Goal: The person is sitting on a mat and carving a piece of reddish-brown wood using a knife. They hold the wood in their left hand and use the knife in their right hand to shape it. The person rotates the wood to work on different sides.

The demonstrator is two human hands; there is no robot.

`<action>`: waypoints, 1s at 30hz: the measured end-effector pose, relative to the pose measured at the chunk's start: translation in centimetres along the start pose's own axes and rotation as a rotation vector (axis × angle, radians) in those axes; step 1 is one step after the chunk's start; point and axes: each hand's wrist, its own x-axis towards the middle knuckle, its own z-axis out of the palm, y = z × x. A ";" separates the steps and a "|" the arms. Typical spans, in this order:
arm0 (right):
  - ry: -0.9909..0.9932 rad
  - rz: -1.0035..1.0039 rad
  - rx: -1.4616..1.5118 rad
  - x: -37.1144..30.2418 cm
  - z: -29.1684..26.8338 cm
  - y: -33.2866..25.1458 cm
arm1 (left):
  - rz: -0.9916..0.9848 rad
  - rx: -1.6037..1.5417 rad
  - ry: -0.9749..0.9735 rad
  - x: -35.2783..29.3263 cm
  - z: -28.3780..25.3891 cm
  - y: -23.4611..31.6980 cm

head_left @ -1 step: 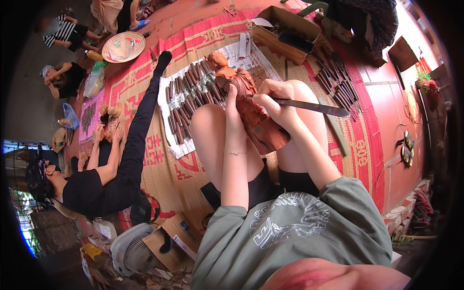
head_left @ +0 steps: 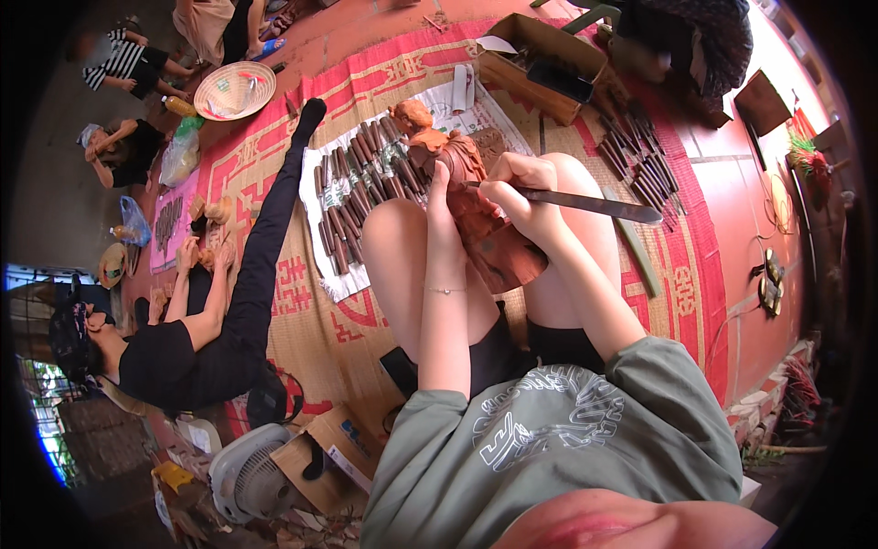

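A carved reddish-brown wooden figurine [head_left: 505, 258] leans between my knees, its rounded head tilted away from me. My left hand [head_left: 440, 194] is closed around the figurine's side, thumb pointing up along it. My right hand [head_left: 528, 190] grips a long, flat, dark carving tool [head_left: 599, 203] with curled fingers. The tool's wide rounded end sticks out to the right, past my right knee. Its other end meets the figurine's middle, where my fingers partly hide the tip. Beyond my knees, rows of brown-handled carving tools [head_left: 352, 206] lie on a white cloth [head_left: 337, 285].
More chisels [head_left: 645, 169] lie on the red-and-tan mat [head_left: 302, 238] at right, near a wooden box [head_left: 540, 69] and a green strip [head_left: 637, 249]. A person in black [head_left: 183, 361] sits at left, one leg stretched along the mat. Behind are a fan [head_left: 251, 476] and cardboard box [head_left: 325, 457].
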 end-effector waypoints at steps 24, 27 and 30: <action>0.053 0.293 0.189 1.0 0.8 -4.4 | 0.194 -0.074 -0.121 -0.8 0.5 0.3; 0.052 0.355 0.157 -0.3 0.7 -4.9 | 0.147 -0.138 -0.274 -1.4 0.7 0.0; 0.075 0.305 0.151 -1.2 0.3 -5.1 | 0.060 -0.202 -0.137 -2.2 0.3 -1.7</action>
